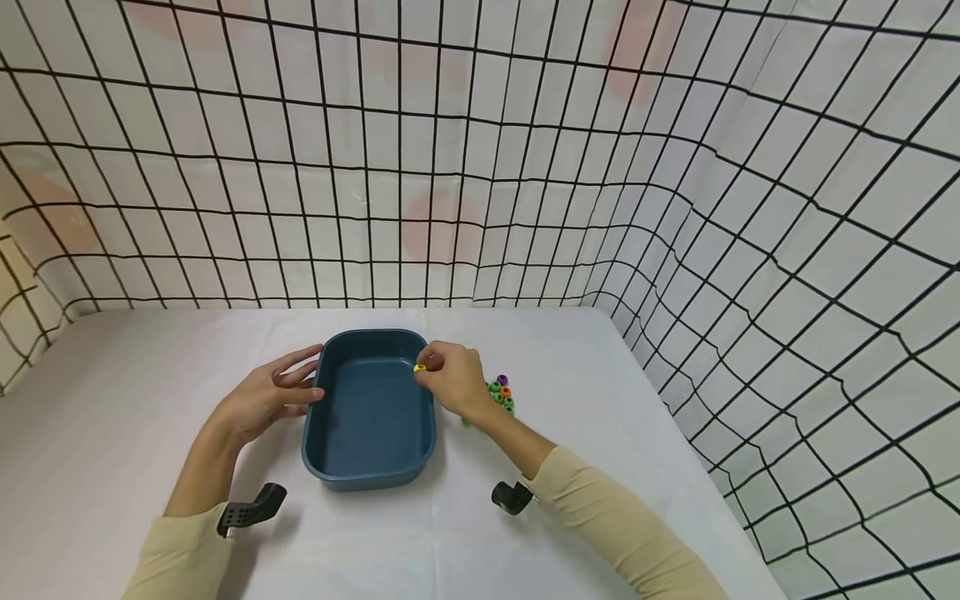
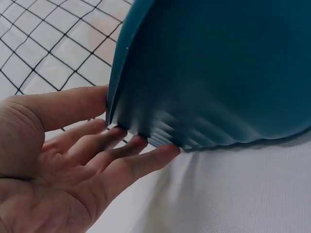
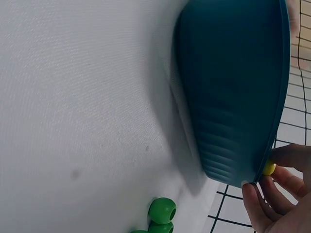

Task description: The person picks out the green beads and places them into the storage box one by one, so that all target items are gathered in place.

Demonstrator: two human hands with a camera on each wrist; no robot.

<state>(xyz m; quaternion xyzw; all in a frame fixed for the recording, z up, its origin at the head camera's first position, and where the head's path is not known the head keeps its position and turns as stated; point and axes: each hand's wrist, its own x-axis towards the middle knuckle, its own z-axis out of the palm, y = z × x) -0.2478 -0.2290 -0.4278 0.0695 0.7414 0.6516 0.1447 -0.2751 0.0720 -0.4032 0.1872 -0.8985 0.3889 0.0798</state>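
A dark blue rectangular tub (image 1: 371,479) lies between the hands. At its left side my left hand (image 1: 262,396) holds the wall, the thumb over the rim and the fingertips against the ribbed outside (image 2: 165,126). My right hand (image 1: 456,379) pinches a small yellow bead (image 1: 420,367) between thumb and fingers at the tub's right rim. In the right wrist view the yellow bead (image 3: 269,168) shows beside the rim, and other fingertips reach the outer wall. Just right of that hand lie several green beads (image 1: 508,402), an orange bead (image 1: 506,392) and a purple bead (image 1: 502,380), partly hidden by the wrist.
A white cloth (image 1: 600,400) covers the table. Black grid netting (image 1: 480,179) stands along the back and right side, with white sheeting behind it. Dark wrist-worn devices (image 1: 258,504) stick out from both beige sleeves (image 1: 615,521).
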